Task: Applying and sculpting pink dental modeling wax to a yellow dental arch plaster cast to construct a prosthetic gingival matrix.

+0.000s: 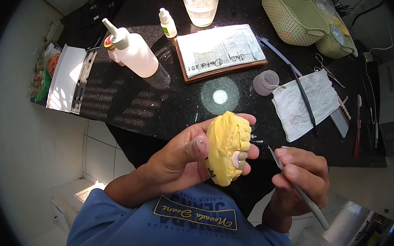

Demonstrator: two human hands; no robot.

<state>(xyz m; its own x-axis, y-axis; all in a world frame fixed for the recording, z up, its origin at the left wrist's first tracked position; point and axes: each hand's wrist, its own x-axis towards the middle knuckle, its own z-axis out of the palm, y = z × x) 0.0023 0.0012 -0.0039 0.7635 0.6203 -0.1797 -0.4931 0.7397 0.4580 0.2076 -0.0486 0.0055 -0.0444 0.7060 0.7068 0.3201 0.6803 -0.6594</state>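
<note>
Your left hand [176,159] holds a yellow dental cast [222,144] at the centre of the frame, its grey teeth [242,160] facing right. Your right hand [305,174], lower right, pinches a slim pointed instrument [311,204], tip near the cast but apart. A white cloth [298,110] lies at right; a squeeze bottle [138,56] stands upper left.

The single head-worn fisheye view looks down from close above the bare left hand [179,159] and bare right hand [305,174], facing the glossy black stone counter [182,108].
</note>
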